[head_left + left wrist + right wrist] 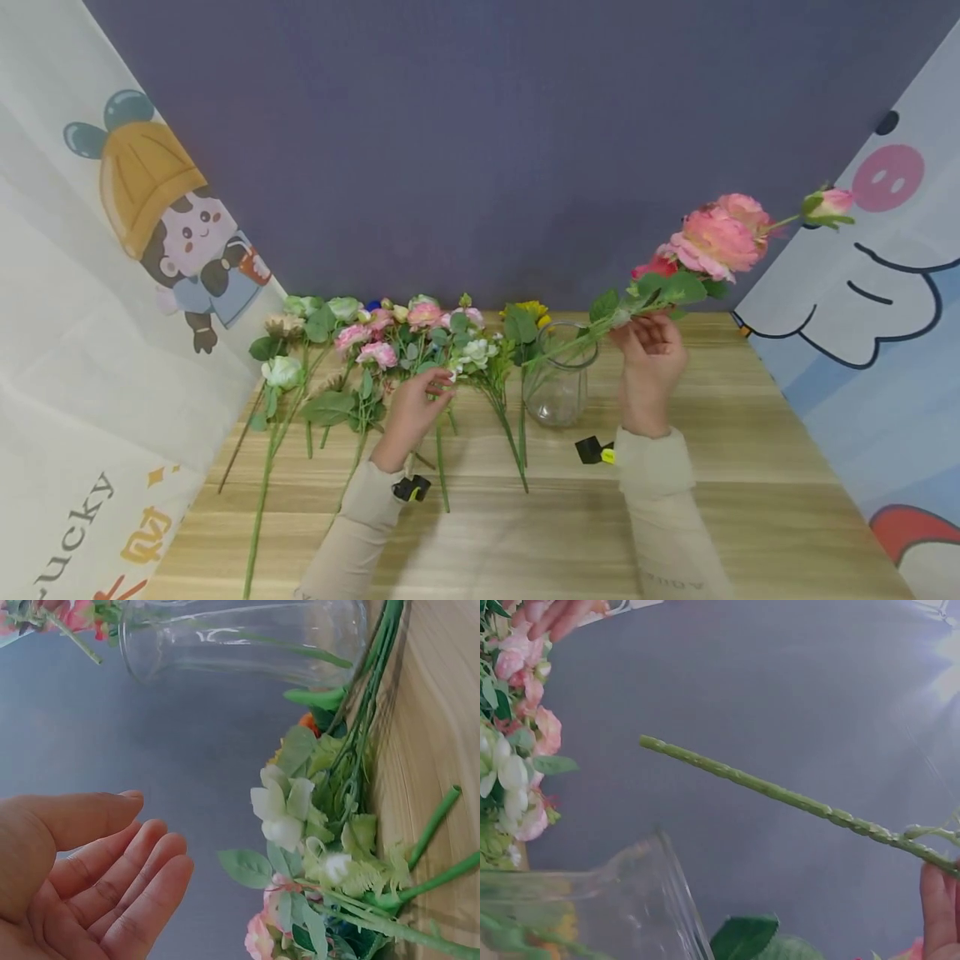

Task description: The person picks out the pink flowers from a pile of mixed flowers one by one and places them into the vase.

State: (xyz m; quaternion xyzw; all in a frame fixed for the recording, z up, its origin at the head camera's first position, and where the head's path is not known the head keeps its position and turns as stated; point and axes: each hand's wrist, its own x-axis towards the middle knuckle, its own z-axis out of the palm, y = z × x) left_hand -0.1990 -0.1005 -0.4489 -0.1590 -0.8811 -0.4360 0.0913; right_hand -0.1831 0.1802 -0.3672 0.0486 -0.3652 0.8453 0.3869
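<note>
My right hand [651, 354] holds an artificial flower stem [780, 796] at the right of the glass vase [557, 402]. The cut end of that stem points free over the vase mouth in the right wrist view. Large pink blooms [720, 242] and a pink bud [828, 206] spread above this hand; which bloom belongs to the held stem I cannot tell. A green stem [315, 654] stands inside the vase. My left hand [417, 410], fingers loosely bent and nothing in them, hovers beside white flowers [477, 354], apart from them in the left wrist view.
Pink flowers [377, 354], pale green roses [282, 372] and a yellow flower [534, 312] lie along the table's back, stems toward me. A dark wall [480, 167] rises behind the wooden table [525, 546]. Printed curtains [67, 333] flank both sides.
</note>
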